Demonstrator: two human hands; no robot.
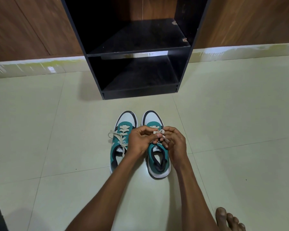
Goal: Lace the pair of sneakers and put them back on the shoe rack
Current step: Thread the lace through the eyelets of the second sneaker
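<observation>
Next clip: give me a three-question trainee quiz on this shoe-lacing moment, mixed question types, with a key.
1. True or false: the black shoe rack already holds one sneaker.
2. Multiple choice: both hands are working a lace over which shoe? A) the left sneaker B) the right sneaker C) neither
3. Short answer: where do the left sneaker's lace ends lie?

Key
1. False. Both visible shelves are bare, and both sneakers stand on the floor tiles in front of the rack.
2. B. The left hand and right hand pinch the lace above it.
3. Loose, trailing over its left side and down across the tongue.
</observation>
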